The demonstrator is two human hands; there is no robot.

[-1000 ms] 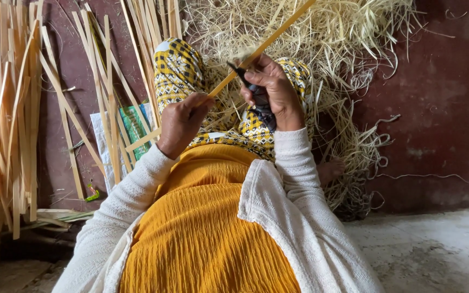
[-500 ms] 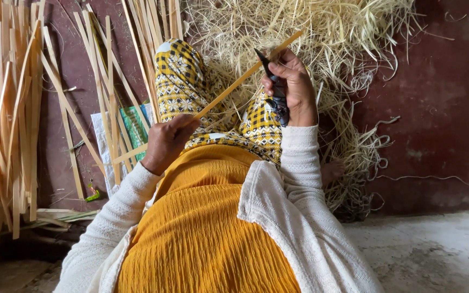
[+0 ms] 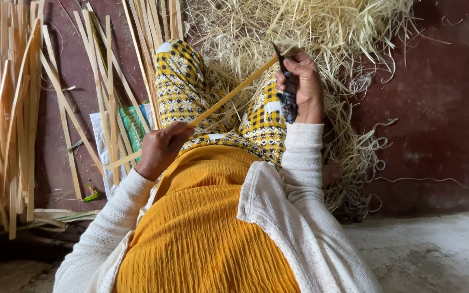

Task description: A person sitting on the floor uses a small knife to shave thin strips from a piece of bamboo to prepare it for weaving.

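Here, in the head view, the left hand (image 3: 161, 149) is closed around the lower part of a long bamboo strip (image 3: 229, 96) that slants across the lap. The right hand (image 3: 302, 87) grips a dark knife (image 3: 286, 89) against the strip's upper end. Shavings (image 3: 321, 32) pile behind, and split strips (image 3: 6, 108) lean at the floor's left edge.

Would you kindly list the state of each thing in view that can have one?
Left hand: closed around the strip.
Right hand: gripping the knife, blade up.
Bamboo strip: held slanted across the lap.
Knife: blade at the strip's upper end.
Shavings: heaped loose past the knees.
Other strips: leaning at the left.
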